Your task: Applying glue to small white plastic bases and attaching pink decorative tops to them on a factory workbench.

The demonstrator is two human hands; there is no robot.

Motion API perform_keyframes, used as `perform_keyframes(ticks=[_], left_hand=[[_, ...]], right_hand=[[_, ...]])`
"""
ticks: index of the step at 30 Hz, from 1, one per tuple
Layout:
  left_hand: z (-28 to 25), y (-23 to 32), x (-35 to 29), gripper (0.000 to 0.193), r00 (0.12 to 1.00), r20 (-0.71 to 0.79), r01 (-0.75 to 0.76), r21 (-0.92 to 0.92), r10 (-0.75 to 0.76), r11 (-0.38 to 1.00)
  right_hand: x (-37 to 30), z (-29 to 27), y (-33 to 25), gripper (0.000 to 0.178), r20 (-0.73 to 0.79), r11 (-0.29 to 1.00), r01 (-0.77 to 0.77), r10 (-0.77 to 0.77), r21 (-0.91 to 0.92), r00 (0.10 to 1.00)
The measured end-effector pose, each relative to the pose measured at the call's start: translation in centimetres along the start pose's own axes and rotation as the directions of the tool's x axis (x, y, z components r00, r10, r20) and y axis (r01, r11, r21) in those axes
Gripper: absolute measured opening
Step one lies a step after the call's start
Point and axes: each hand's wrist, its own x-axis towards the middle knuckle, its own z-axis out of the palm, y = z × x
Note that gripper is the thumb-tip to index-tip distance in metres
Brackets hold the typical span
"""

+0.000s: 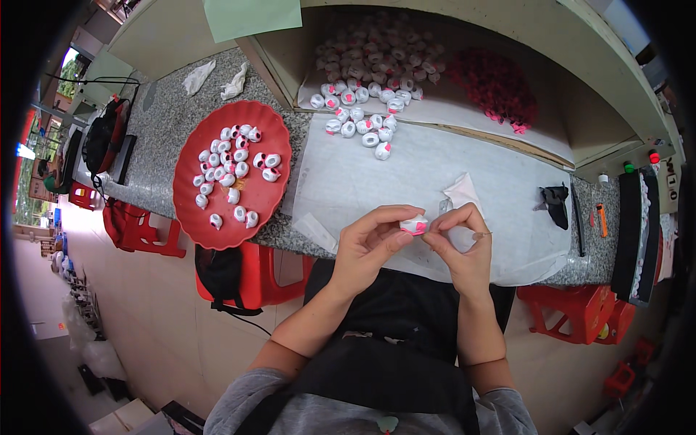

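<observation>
My left hand (370, 243) pinches a small rounded white-and-pink piece (414, 225) between thumb and fingers, above the white sheet (362, 181). Against the right side of that piece, my right hand (461, 243) has its thumb and forefinger pressed together. A thin pointed end sticks out beside its curled fingers; what they grip is mostly hidden. To the left, a red scalloped tray (190, 170) carries many similar white pieces (226, 157), some with dark and pink parts showing. More white pieces with pink patches (355, 127) lie loose at the sheet's far edge.
Under the shelf are a heap of white pieces (384, 51) and a pile of dark pink bits (496, 83). Crumpled white paper (462, 190) lies beyond my right hand. A black scrap (554, 205) and an orange-handled tool (602, 220) lie right. Red stools (573, 312) stand below.
</observation>
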Motion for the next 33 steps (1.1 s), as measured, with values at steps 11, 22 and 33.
perform_keyframes(ticks=[11, 22, 33], left_hand=[[-0.2, -0.1, -0.5, 0.025, 0.998, 0.054, 0.017, -0.097, -0.011, 0.995], [-0.7, -0.8, -0.5, 0.018, 0.994, 0.093, -0.052, 0.000, 0.052, 0.999], [-0.4, -0.6, -0.7, 0.019, 0.993, 0.072, -0.087, -0.027, 0.089, 0.996]], right_hand=[[-0.5, 1.2, -1.0, 0.034, 0.130, 0.948, -0.172, 0.141, 0.268, 0.981], [-1.1, 1.4, -0.1, 0.023, 0.078, 0.951, -0.035, 0.011, 0.308, 0.997], [-1.2, 1.5, 0.1, 0.023, 0.065, 0.944, -0.029, 0.008, 0.328, 0.998]])
